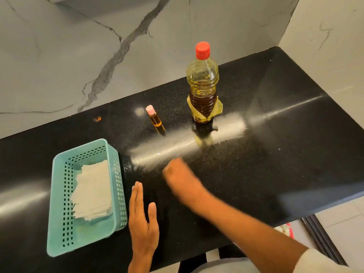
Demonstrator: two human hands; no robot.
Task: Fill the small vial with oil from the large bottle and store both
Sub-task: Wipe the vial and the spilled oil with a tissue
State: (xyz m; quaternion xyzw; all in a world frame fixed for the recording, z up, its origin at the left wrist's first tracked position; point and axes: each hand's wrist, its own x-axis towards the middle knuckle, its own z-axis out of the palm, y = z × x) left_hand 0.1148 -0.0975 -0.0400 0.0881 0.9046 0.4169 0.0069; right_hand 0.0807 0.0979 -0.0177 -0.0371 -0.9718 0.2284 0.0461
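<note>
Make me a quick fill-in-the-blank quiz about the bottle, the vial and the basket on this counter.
1. The large bottle is closed with a ____ cap.
2. The small vial has a ____ top.
3. The teal basket lies to the ____ of the left hand.

Missing words: red; pink; left.

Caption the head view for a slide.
Red-capped plastic oil bottle and small pink-capped vial stand untouched on black stone counter.
</note>
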